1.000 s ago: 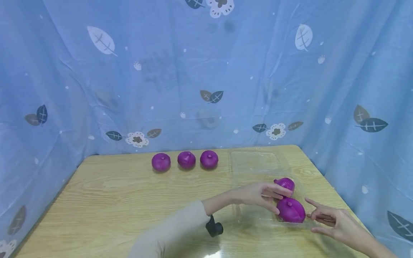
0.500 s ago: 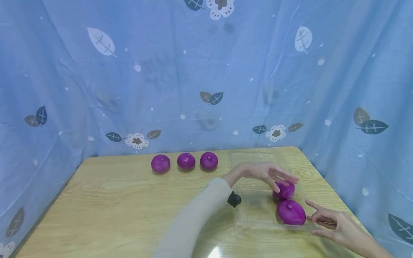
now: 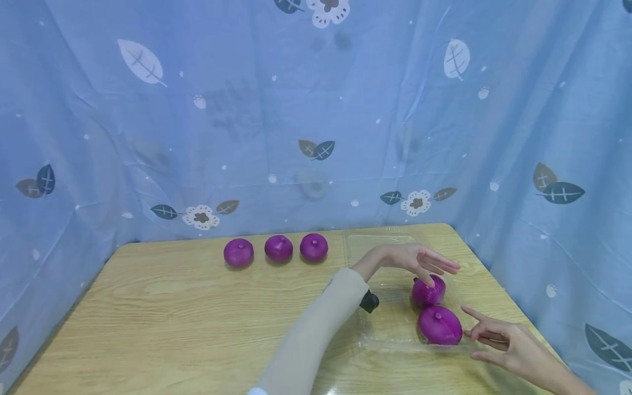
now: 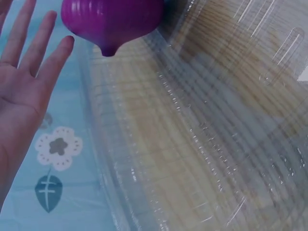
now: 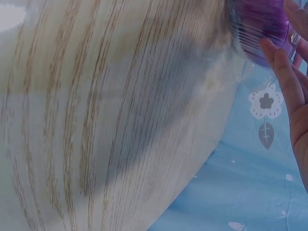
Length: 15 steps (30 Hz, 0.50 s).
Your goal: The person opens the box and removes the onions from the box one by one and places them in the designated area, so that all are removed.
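A clear plastic clamshell box (image 3: 390, 329) lies with its lid folded back on the right of the table. Two purple onions sit along its right side: a rear onion (image 3: 427, 295) and a larger front onion (image 3: 439, 327). My left hand (image 3: 413, 259) hovers at the rear onion, its fingers extended past it; in the left wrist view that onion (image 4: 113, 17) stands beside the spread fingers, not gripped. Outside the box's right wall, my right hand (image 3: 508, 341) has its fingertips close to the front onion. The right wrist view shows this onion (image 5: 260, 29) behind clear plastic; contact with the wall is unclear.
Toward the back edge of the wooden table (image 3: 173, 318) stand a left onion (image 3: 239, 253), a middle onion (image 3: 278, 249) and a right onion (image 3: 314, 248) in a row. A blue patterned curtain (image 3: 247, 120) hangs behind the table and along both sides.
My left hand has left the front onion and moved back to the rear one, which now sits slightly turned. My right hand has stayed beside the box. The head view has shifted slightly.
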### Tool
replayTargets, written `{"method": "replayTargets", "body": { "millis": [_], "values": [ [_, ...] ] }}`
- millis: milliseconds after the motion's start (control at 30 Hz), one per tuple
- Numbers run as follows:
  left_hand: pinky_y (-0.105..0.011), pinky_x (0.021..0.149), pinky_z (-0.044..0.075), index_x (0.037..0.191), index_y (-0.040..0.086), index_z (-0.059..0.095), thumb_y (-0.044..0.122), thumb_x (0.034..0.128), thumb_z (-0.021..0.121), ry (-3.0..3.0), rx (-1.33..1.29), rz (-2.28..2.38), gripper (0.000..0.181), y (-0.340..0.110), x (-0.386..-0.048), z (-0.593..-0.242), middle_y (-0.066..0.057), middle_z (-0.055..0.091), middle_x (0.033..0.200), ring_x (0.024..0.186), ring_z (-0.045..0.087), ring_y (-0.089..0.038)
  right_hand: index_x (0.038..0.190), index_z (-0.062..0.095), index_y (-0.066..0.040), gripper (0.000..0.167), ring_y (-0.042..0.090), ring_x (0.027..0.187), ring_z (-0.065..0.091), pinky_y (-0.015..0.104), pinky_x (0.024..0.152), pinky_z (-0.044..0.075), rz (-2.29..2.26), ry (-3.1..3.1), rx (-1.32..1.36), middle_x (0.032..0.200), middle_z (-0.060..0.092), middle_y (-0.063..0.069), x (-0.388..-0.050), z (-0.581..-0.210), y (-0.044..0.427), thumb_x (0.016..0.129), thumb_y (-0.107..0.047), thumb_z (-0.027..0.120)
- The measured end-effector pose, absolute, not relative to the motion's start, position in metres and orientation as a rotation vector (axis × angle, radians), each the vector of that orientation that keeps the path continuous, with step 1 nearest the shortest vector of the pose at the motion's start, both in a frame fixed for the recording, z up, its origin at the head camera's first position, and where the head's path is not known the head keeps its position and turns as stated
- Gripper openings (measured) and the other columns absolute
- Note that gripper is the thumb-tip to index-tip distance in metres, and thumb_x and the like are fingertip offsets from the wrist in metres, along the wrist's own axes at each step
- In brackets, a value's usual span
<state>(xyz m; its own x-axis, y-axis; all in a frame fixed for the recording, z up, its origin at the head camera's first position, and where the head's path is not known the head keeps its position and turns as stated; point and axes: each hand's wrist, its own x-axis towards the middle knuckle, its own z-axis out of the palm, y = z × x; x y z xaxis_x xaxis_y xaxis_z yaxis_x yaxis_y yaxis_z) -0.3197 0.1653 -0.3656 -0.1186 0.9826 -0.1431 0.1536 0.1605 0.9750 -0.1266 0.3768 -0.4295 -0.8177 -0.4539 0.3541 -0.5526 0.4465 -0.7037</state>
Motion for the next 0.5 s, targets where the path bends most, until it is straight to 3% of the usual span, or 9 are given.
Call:
{"method": "replayTargets", "body": {
  "millis": [133,300,400,500],
  "values": [
    [-0.022,0.101,0.041,0.145,0.013,0.042,-0.003,0.092,0.058,1.545,1.139,1.067,0.058,0.164,-0.319,-0.368,0.002,0.047,0.145,0.129,0.043,-0.005,0.092,0.067,-0.007,0.027,-0.008,0.105,0.056,0.012,0.075,0.052,1.311,-2.568,0.901,0.139,0.04,-0.029,-0.126,-0.431,0.376,0.072,0.008,0.077],
    [-0.031,0.092,0.05,0.144,0.023,0.045,0.016,0.0988,0.052,1.611,1.02,1.125,0.046,0.15,-0.324,-0.365,0.009,0.056,0.133,0.113,0.057,-0.009,0.092,0.067,-0.007,0.028,-0.006,0.107,0.057,0.015,0.076,0.053,1.302,-2.535,0.937,0.141,0.041,-0.025,-0.126,-0.432,0.373,0.071,0.009,0.077],
    [-0.038,0.088,0.054,0.142,0.025,0.047,0.021,0.0983,0.051,1.639,0.995,1.181,0.044,0.141,-0.329,-0.362,0.01,0.06,0.126,0.107,0.062,-0.015,0.092,0.067,-0.006,0.029,-0.003,0.101,0.061,0.014,0.076,0.053,1.286,-2.532,0.946,0.141,0.041,-0.025,-0.126,-0.431,0.374,0.071,0.01,0.077],
    [-0.037,0.094,0.051,0.143,0.02,0.047,0.019,0.0987,0.051,1.649,1.03,1.208,0.044,0.14,-0.328,-0.363,0.006,0.059,0.13,0.112,0.059,-0.012,0.092,0.067,-0.006,0.029,-0.002,0.098,0.062,0.014,0.076,0.053,1.278,-2.534,0.942,0.141,0.041,-0.025,-0.124,-0.431,0.375,0.07,0.01,0.077]
  ]
}}
